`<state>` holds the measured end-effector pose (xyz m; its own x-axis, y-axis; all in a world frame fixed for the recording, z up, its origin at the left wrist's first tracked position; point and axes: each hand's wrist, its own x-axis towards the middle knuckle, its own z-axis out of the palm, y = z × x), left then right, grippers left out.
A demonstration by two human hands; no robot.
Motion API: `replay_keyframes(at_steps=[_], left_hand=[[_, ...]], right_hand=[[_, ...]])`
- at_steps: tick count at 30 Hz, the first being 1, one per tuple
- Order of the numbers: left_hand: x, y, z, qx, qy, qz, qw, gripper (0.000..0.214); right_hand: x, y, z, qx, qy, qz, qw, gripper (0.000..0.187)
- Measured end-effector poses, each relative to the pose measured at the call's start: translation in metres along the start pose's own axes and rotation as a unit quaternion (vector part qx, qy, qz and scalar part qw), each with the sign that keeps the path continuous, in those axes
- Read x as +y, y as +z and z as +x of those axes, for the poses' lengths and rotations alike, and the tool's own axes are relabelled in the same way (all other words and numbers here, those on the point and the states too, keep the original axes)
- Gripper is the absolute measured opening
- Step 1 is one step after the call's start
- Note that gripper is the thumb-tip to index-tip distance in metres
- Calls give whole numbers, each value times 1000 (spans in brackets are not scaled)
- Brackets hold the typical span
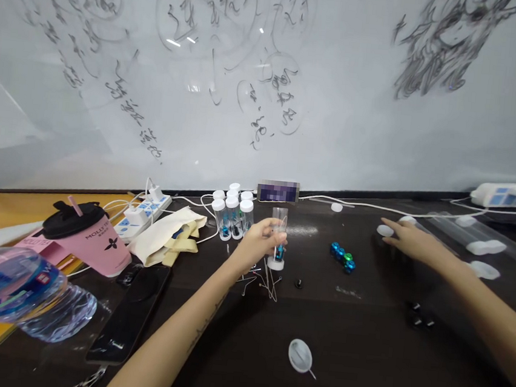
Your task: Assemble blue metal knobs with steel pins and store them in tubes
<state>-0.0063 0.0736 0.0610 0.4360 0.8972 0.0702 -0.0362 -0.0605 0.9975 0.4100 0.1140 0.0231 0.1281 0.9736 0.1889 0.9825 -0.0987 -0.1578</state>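
"What does your feed give you for the left side?"

"I see the left hand (260, 237) closed around a clear tube (280, 213) near the middle of the frame, fingers and thumb wrapped about its midsection."

"Why hold it upright?"

"My judgement is that it lets the blue piece (279, 254) inside sit low, near the white base (275, 264) at the tube's foot. I can't make out any cap on the top end."

"And the right?"

"The right hand (402, 235) extends in from the right edge, half open, fingers loosely spread, with nothing visibly gripped. Its fingertips are at a loose white lid (384, 231); I can't tell whether they touch it."

"How is everything else set out?"

"The capped tubes (231, 215) stand bunched left of centre, probably so they steady one another. Some blue and green beads (341, 253) lie right of centre, between the hands, which I'd say puts them within easy reach of either. Toward the right edge, more clear tubes (449, 227) lie on their sides on the table (361, 349), perhaps because a lying tube can't topple."
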Motion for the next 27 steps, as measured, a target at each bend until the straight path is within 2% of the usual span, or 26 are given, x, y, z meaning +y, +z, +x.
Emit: replay_keyframes(at_steps=[5, 9, 12, 15, 16, 18, 19, 20, 22, 27], left_hand=[[2, 1, -1, -72, -60, -26, 995, 27], [3, 2, -4, -92, -50, 27, 994, 35], [6, 5, -7, -81, -26, 85, 993, 39], [11, 12, -11, -96, -7, 93, 991, 33], [13, 15, -13, -106, 2, 93, 990, 31], [16, 20, -15, -123, 23, 107, 986, 28], [18, 23, -17, -129, 32, 118, 984, 28], [19, 25, -18, -135, 41, 132, 981, 29], [21, 29, -20, -139, 60, 154, 976, 35], [23, 34, -25, -114, 78, 166, 976, 53]], right_hand=[[1, -4, -4, -67, 24, 0, 997, 29], [-14, -16, -9, -95, 32, 46, 994, 26], [-43, -34, -15, -114, -2, 123, 986, 31], [-89, -57, -33, -132, -83, 225, 962, 42], [-105, -65, -42, -137, -115, 266, 947, 45], [-136, -77, -62, -139, -162, 410, 887, 43], [-149, -82, -71, -143, -178, 443, 867, 41], [-159, -85, -80, -144, -186, 453, 860, 38], [-173, -89, -92, -142, -196, 442, 864, 35], [-178, -93, -100, -131, -202, 444, 863, 31]])
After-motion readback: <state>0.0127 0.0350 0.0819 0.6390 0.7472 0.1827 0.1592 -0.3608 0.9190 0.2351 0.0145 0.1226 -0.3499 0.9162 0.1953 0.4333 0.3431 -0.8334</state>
